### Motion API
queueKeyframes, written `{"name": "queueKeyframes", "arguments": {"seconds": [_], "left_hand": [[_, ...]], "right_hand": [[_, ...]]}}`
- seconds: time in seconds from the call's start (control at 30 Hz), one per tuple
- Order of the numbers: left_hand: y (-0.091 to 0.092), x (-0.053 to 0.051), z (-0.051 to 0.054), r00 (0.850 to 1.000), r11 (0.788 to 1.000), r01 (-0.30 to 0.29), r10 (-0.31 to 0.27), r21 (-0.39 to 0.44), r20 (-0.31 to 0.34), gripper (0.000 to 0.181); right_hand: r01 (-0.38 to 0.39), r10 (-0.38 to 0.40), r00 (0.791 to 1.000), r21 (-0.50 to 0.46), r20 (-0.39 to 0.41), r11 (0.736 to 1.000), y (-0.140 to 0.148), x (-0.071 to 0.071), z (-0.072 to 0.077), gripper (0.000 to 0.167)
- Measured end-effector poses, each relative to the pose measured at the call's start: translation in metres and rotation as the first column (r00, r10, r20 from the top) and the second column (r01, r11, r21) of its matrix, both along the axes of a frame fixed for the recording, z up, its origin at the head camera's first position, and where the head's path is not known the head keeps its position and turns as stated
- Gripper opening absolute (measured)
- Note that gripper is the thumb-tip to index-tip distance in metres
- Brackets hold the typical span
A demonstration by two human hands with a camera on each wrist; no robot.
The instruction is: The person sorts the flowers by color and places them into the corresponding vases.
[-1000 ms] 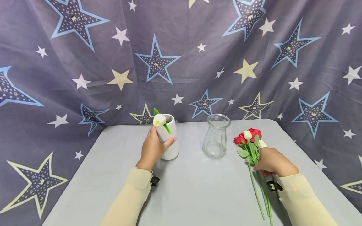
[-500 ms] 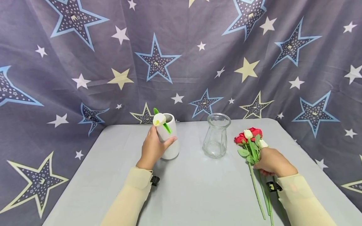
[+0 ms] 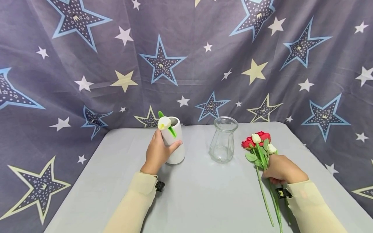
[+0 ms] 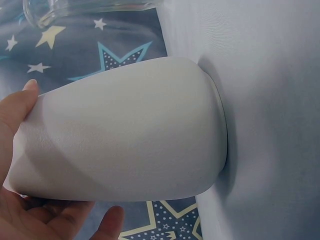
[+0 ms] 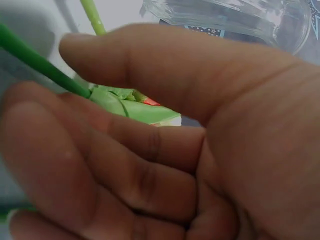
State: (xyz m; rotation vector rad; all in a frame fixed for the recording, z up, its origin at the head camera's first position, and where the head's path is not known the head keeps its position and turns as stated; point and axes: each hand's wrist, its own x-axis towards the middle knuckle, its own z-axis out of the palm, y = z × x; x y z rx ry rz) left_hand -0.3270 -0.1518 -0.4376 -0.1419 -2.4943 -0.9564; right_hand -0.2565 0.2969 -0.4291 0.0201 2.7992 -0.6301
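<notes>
My left hand (image 3: 157, 151) grips the upper part of a white vase (image 3: 176, 151) that stands upright on the table; in the left wrist view the vase's smooth side (image 4: 130, 135) fills the middle. A white tulip (image 3: 164, 123) leans out of its mouth with green leaves. At the right, my right hand (image 3: 283, 169) pinches the stem (image 5: 45, 67) of another white tulip (image 3: 271, 149) among lying flowers. Beside it lie red roses (image 3: 264, 137) and one more white tulip (image 3: 256, 138), their stems pointing toward me. Part of the pinched stem is hidden by the fingers.
A clear glass vase (image 3: 222, 144) stands between both hands, toward the table's back. The grey-covered table (image 3: 204, 200) ends against a dark star-patterned curtain (image 3: 186, 58) behind and at both sides.
My right hand and the white tulip by it have shifted very slightly, showing more of the bloom. The left hand and the white vase stay where they were.
</notes>
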Motion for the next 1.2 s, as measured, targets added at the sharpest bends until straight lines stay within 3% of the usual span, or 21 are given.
{"name": "queueKeyframes", "arguments": {"seconds": [0.23,0.37,0.73,0.97,1.2], "left_hand": [[0.001,0.000,0.000,1.000,1.000,-0.004,0.004,-0.007,-0.016,0.093],[0.001,0.000,0.000,1.000,1.000,-0.004,0.004,-0.007,-0.014,0.093],[0.001,0.000,-0.002,1.000,1.000,-0.002,0.002,-0.007,-0.017,0.094],[0.001,0.001,-0.002,1.000,1.000,-0.001,0.001,-0.003,-0.018,0.093],[0.000,0.001,-0.002,1.000,1.000,-0.004,0.004,-0.003,-0.012,0.093]], "right_hand": [[0.023,-0.020,0.998,-0.048,0.054,0.999,-0.001,0.005,0.000,0.018],[0.029,-0.027,0.999,-0.058,0.034,0.998,-0.001,0.007,0.002,0.017],[-0.071,0.075,0.986,0.032,-0.147,0.997,0.006,0.011,0.024,0.021],[-0.057,0.088,0.958,0.119,-0.273,0.991,0.007,0.010,0.038,0.027],[-0.038,0.078,0.933,0.119,-0.352,0.992,0.005,0.009,0.049,0.031]]}}
